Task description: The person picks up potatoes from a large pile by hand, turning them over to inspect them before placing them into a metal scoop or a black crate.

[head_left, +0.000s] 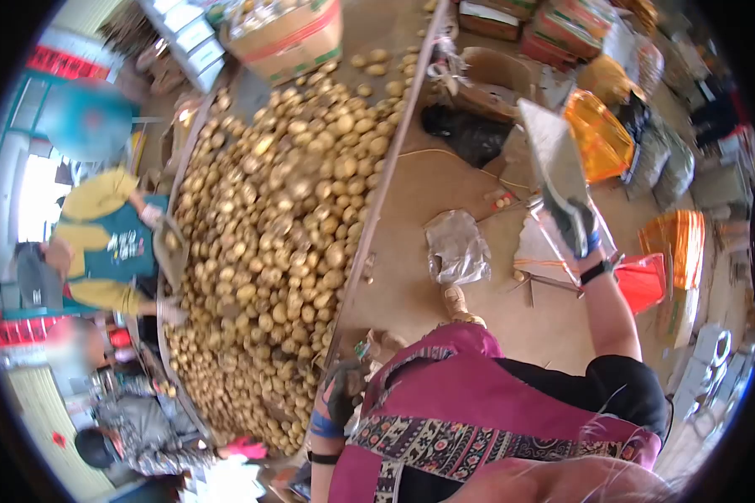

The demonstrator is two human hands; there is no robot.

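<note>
My right hand (pixel 569 225), in a dark glove, is raised on the right and closed on the lower end of a flat, pale grey tray-like panel (pixel 555 151). The panel stands out over the floor with its broad face showing. My left hand (pixel 342 394), also in a dark glove, is low beside my pink apron (pixel 445 390), right at the near edge of the sorting table (pixel 392 159). Its fingers are hard to make out against the glove. A large heap of potatoes (pixel 281 226) covers most of the table to the left.
A co-worker (pixel 113 235) across the table holds a grey scoop-like tray (pixel 171 251) at the potatoes. Another person (pixel 143 427) with a pink glove works lower left. A full carton (pixel 287 42) stands at the table's far end. A plastic bag (pixel 457 247) and orange sacks (pixel 597 134) lie on the floor.
</note>
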